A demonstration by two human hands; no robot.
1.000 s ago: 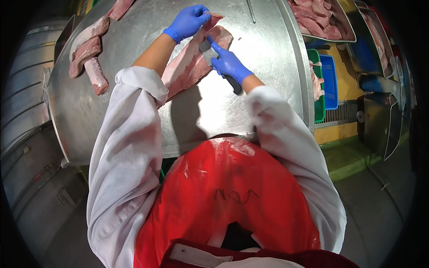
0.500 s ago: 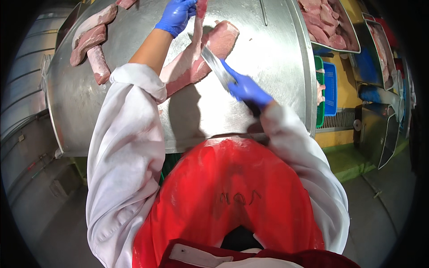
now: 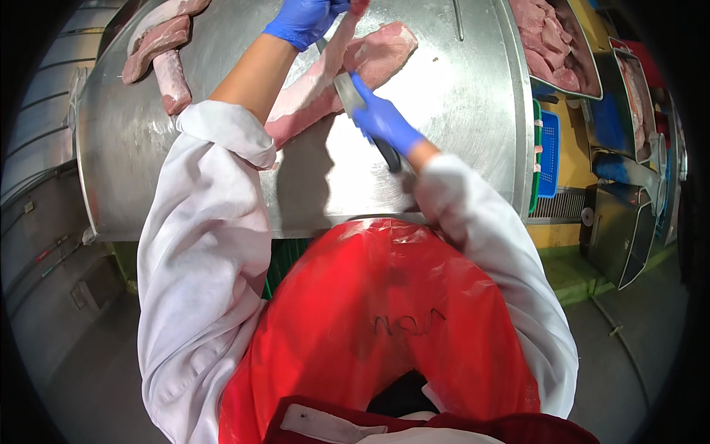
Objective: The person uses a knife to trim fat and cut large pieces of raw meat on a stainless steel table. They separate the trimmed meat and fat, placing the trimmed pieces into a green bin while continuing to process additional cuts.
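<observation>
A long piece of pale pink meat (image 3: 314, 111) lies slantwise on the steel table (image 3: 444, 148). From it a strip of fat and meat (image 3: 333, 55) rises, its upper end pinched in my blue-gloved left hand (image 3: 299, 22). My right hand (image 3: 384, 122), also gloved in blue, is closed round the dark handle of a knife (image 3: 345, 89). The knife's blade reaches in between the strip and the thicker meat; part of it is hidden behind the strip. My left forearm covers some of the table beside the meat.
Several more pieces of meat (image 3: 171, 81) lie at the table's far left. Past the right edge are a tray of cut meat (image 3: 543, 44), a blue basket (image 3: 548, 155) and a green basket (image 3: 535, 185). A thin metal rod (image 3: 458, 21) lies at the far side.
My right hand has moved slightly left and the knife has slid further under the strip. My left hand still holds the strip up. The whole view has shifted a little.
</observation>
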